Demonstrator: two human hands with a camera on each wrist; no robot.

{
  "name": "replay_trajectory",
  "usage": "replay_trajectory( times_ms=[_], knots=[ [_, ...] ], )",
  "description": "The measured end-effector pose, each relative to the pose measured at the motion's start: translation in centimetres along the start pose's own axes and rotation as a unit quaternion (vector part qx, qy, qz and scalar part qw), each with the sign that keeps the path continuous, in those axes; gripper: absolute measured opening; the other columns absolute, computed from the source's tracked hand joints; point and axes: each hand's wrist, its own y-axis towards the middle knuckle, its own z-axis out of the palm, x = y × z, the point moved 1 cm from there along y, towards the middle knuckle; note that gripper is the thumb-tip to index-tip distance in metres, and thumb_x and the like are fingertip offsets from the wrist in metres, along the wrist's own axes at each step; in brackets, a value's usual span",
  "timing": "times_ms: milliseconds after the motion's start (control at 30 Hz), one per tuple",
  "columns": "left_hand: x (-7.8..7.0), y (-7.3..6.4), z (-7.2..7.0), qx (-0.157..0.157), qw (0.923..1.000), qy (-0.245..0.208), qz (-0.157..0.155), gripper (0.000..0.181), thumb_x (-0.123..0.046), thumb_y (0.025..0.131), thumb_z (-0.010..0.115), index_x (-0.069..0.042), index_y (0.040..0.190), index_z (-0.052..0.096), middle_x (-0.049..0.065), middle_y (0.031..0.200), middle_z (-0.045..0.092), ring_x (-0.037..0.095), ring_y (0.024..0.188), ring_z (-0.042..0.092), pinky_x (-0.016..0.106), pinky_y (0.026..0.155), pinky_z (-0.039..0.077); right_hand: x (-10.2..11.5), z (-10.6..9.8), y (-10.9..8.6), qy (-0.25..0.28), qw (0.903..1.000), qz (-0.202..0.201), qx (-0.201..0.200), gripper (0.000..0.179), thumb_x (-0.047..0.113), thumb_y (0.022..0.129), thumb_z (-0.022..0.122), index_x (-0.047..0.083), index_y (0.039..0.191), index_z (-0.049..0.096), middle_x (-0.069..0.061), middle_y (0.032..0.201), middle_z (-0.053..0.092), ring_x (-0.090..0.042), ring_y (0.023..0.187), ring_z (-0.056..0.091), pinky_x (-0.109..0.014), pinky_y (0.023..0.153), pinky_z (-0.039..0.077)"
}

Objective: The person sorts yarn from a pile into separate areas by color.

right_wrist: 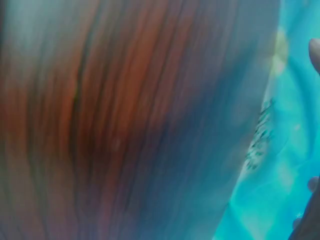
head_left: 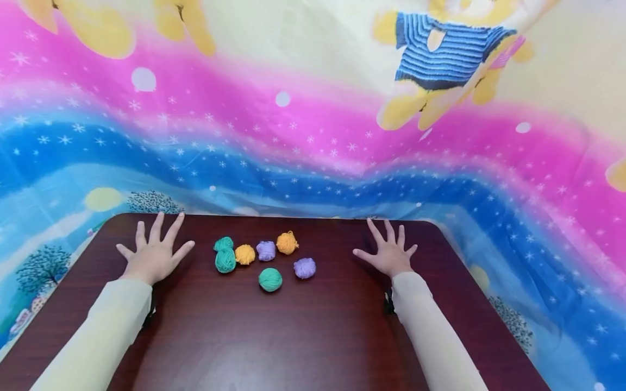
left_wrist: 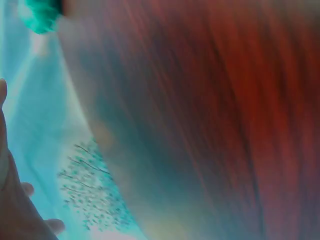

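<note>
My left hand [head_left: 152, 257] is at the table's far left, fingers straight and spread, holding nothing. On the far right, my right hand [head_left: 390, 256] has its fingers spread the same way, also holding nothing. Between them lie small yarn balls. Two green yarn balls [head_left: 225, 260] touch each other, nearest my left hand, beside a yellow yarn ball [head_left: 245, 254]. A purple yarn ball [head_left: 266, 251] and another yellow yarn ball [head_left: 287, 243] follow rightward. Closer to me are a third green yarn ball [head_left: 270, 280] and a second purple yarn ball [head_left: 305, 268]. Part of a green ball [left_wrist: 41, 16] shows in the left wrist view.
The dark reddish-brown wooden table [head_left: 274, 342] has rounded far corners. Right behind its far edge hangs a printed cloth [head_left: 313, 136] with pink and blue bands, snowflakes and bears, continuing along both sides.
</note>
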Motion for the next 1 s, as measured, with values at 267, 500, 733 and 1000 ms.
replay_trajectory(
  times_ms=[267, 500, 733, 1000],
  knots=[
    [-2.0, -2.0, -1.0, -0.02, 0.9986, -0.047, 0.016, 0.086, -0.067, 0.1, 0.039, -0.028, 0.164, -0.004, 0.026, 0.165, -0.013, 0.061, 0.143, -0.019, 0.093, 0.088, -0.005, 3.5, 0.0, -1.1, 0.038, 0.9991, -0.019, 0.005, 0.1, 0.082, 0.082, 0.057, 0.048, 0.161, 0.005, -0.009, 0.17, -0.004, -0.047, 0.151, -0.015, -0.088, 0.101, 0.001],
    [-4.5, -2.5, -1.7, -0.056, 0.9962, -0.046, 0.049, 0.081, -0.059, 0.102, 0.045, -0.029, 0.165, 0.003, 0.021, 0.167, -0.008, 0.056, 0.147, -0.014, 0.091, 0.093, -0.004, 7.6, 0.6, -2.3, 0.093, 0.994, -0.057, -0.006, 0.098, 0.066, 0.085, 0.07, 0.05, 0.16, 0.008, -0.002, 0.17, -0.004, -0.04, 0.153, -0.013, -0.083, 0.107, 0.008],
    [-7.1, -2.8, -1.0, -0.121, 0.9827, -0.092, 0.106, 0.075, -0.043, 0.103, 0.056, -0.021, 0.164, 0.018, 0.023, 0.166, 0.011, 0.05, 0.15, 0.003, 0.084, 0.102, 0.018, 12.0, 0.8, -3.3, 0.177, 0.9784, -0.105, -0.014, 0.087, 0.047, 0.089, 0.077, 0.037, 0.16, 0.027, -0.007, 0.165, 0.016, -0.035, 0.149, 0.014, -0.067, 0.105, 0.04],
    [-7.8, -2.7, 0.8, -0.145, 0.9583, -0.226, 0.098, 0.062, -0.022, 0.103, 0.06, -0.01, 0.158, 0.033, 0.025, 0.159, 0.026, 0.049, 0.142, 0.027, 0.073, 0.104, 0.032, 17.1, 2.2, -4.3, 0.284, 0.9474, -0.148, -0.005, 0.071, 0.025, 0.09, 0.079, 0.023, 0.152, 0.044, -0.009, 0.144, 0.044, -0.03, 0.127, 0.05, -0.052, 0.099, 0.051]
  ],
)
